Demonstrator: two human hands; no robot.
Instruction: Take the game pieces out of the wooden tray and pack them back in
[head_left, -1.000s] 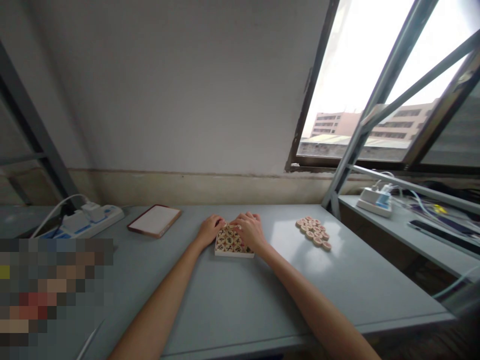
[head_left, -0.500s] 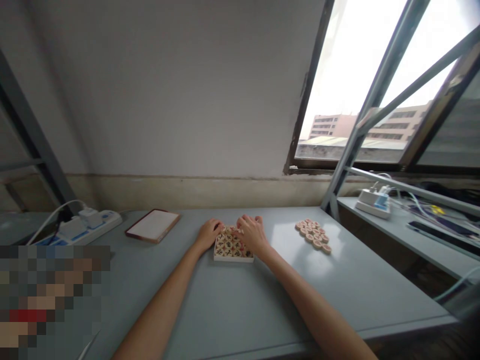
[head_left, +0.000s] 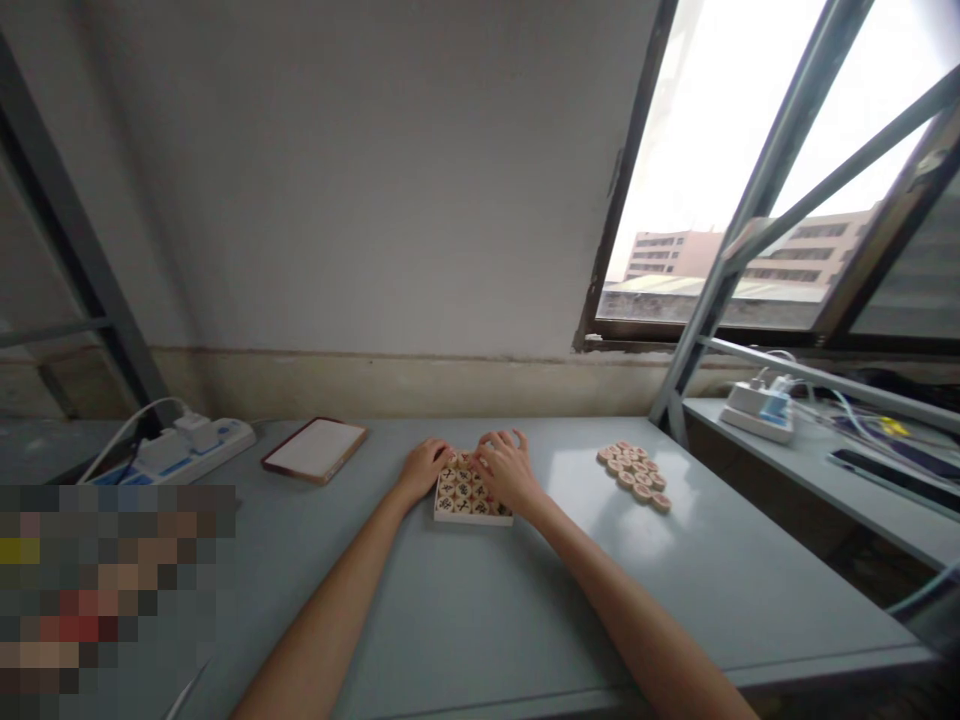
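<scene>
A small white tray (head_left: 471, 517) of round wooden chess pieces (head_left: 459, 491) with dark characters lies at the middle of the grey table (head_left: 480, 610). My left hand (head_left: 422, 467) rests against the tray's left edge with its fingers curled. My right hand (head_left: 508, 472) lies over the tray's right half, fingers spread across the pieces. A loose cluster of several round wooden pieces (head_left: 634, 475) lies on the table to the right, apart from both hands.
A flat white board with a brown rim (head_left: 314, 449) lies at the back left. A white power strip (head_left: 180, 447) with plugs sits further left. Another desk with a charger (head_left: 757, 410) and cables stands to the right under an open window (head_left: 757, 170).
Both hands have stayed on the tray, with the right fingers shifting slightly over the pieces. The view has moved a little.
</scene>
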